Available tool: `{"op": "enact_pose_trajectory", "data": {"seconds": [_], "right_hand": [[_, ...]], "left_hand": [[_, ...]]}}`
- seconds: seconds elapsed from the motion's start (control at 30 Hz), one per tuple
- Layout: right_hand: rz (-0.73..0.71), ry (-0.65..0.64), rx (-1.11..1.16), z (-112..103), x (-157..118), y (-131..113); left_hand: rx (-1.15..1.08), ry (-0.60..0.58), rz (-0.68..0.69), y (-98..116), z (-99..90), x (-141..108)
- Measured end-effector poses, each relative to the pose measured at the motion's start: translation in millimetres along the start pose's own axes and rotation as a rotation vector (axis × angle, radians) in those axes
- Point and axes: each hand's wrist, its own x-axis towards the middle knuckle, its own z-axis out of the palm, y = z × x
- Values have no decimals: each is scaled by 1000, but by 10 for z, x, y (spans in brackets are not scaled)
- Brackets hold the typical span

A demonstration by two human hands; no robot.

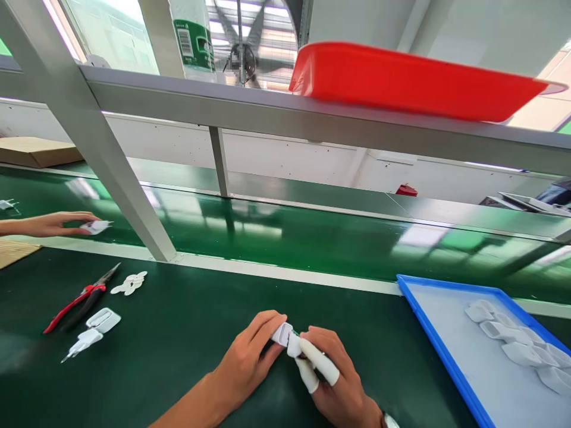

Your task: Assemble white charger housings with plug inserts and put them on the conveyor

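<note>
Near the front middle of the dark green mat, my left hand [252, 359] pinches a small white plastic housing [282, 334] between thumb and fingers. From the other side, my right hand [332, 371], with white covers on two fingertips, grips a second small white piece [294, 345] against the housing's end. A bit of green shows between the two parts; whether they are joined I cannot tell. To the left lie a white plastic shell [103, 320] and a white part with thin prongs [83, 343].
Red-and-black pliers [89, 296] and several flat white pieces [129, 283] lie at the left. A blue-rimmed tray [439, 351] holds several white shells [520, 345]. Behind runs a green belt [285, 235], where another person's hand [66, 224] holds a white part. A metal rail [250, 110] carries a red bin [414, 83].
</note>
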Motion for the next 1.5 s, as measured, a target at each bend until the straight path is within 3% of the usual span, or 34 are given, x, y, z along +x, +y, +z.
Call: {"op": "enact_pose_trajectory", "data": {"seconds": [0.27,0.6,0.9,1.1,1.37,1.5], "right_hand": [[-29,-100,-104,3,-150,38],[-55,-50,-85,17,-26,-19],[-7,-94,-85,2,114,-110],[-19,-191,-63,-8,164,-105],[250,-80,264,39,143,-87],[294,-79,307,61,149,-91]], "left_hand": [[-18,15,72,33,-8,14],[6,45,129,24,7,-6],[34,9,133,34,6,-15],[50,8,158,39,22,-41],[-42,40,101,115,8,69],[-39,37,110,122,6,77]]}}
